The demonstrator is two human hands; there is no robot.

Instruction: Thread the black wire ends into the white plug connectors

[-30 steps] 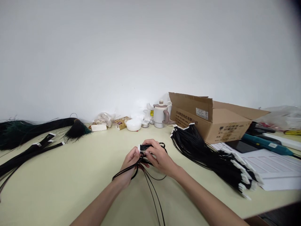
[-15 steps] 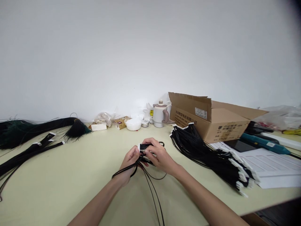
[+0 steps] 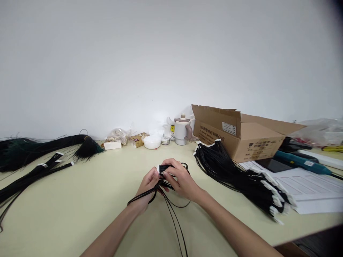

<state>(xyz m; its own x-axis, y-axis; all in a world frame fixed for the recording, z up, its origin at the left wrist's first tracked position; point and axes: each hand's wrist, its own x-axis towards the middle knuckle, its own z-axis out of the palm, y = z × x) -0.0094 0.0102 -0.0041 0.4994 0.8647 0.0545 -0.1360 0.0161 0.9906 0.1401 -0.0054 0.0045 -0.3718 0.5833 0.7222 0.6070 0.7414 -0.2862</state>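
Observation:
Between my hands, above the middle of the table, is a black wire harness [image 3: 166,167] with a white connector [image 3: 158,169] at its left end. My left hand [image 3: 148,184] pinches that connector between thumb and fingers, and loops of the wires lie across its palm and wrist. My right hand [image 3: 181,178] is closed on the black wires just right of the connector, its thumb and index finger close to where they enter it. Loose wires hang down from the hands toward the front of the table. The undersides of the fingers are hidden.
On the right lie bundled black harnesses [image 3: 238,182] with white connectors, beside an open cardboard box [image 3: 257,142] and printed papers [image 3: 308,189]. At the left are more black wire bundles [image 3: 32,175]. A mug [image 3: 181,131] and a white bowl [image 3: 152,141] stand by the wall.
My right hand's fingers have shifted very slightly at the wires near the connector. Both hands keep their hold, and the surroundings are the same.

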